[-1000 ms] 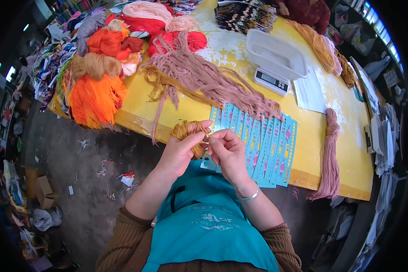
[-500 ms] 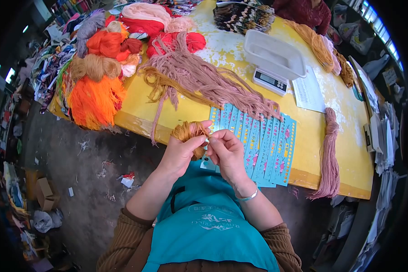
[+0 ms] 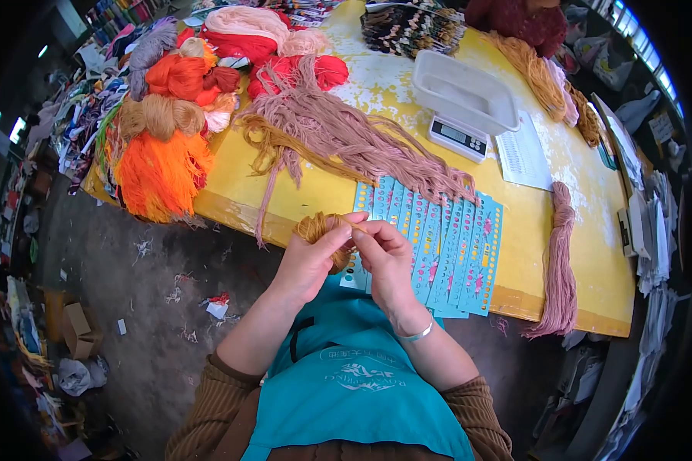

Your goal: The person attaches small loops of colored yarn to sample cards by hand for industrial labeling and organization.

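Observation:
A bundle of golden-brown thread (image 3: 313, 227) is gripped in my left hand (image 3: 307, 261), just off the table's front edge. My right hand (image 3: 387, 257) meets it at the fingertips, thumb and forefinger pinched on a thin strand of the same thread. Beside and beneath the right hand, overlapping turquoise cards (image 3: 457, 253) with rows of punched holes lie at the table edge. Long mauve yarn (image 3: 361, 150) stretches across the table beyond the cards, mixed with a golden-brown length (image 3: 273, 142). The strand's far end is hidden by my fingers.
On the yellow table (image 3: 592, 261) stand a digital scale (image 3: 457, 138) with a white plastic tray (image 3: 465, 92) and a printed sheet (image 3: 523, 154). A mauve skein (image 3: 559, 261) hangs over the right front edge. Orange yarn (image 3: 161, 173) heaps at left. A person (image 3: 515, 23) is across the table.
My fingertips have shifted slightly on the golden-brown thread, and the right hand now draws a short strand toward the right. The bundle has turned a little; the table items have stayed put.

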### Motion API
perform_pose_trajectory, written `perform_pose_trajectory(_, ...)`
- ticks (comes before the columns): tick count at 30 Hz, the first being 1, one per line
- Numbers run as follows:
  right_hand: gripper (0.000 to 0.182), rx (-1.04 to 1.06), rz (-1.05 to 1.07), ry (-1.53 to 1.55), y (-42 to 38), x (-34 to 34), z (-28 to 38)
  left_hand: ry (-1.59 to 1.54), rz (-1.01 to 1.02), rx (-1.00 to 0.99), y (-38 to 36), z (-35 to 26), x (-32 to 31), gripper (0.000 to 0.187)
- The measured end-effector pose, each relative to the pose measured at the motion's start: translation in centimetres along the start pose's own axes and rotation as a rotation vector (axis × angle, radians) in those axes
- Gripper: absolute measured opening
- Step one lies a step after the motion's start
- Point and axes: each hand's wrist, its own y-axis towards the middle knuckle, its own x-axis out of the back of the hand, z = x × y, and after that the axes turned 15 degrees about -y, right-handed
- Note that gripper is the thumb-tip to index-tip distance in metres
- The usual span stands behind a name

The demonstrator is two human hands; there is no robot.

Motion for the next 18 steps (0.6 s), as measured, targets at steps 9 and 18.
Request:
perform_pose_trajectory(9,0.013,-0.344,0.311,0.686,0.8,2.7,0.7,-0.259,0.046,0.139,0.6,-0.5,1.9,0.047)
perform_pose_trajectory(18,0.008,-0.238,0.162,0.126,0.5,0.2,1.5,-0.142,0.129,0.144,0.4,-0.6,0.3,0.058)
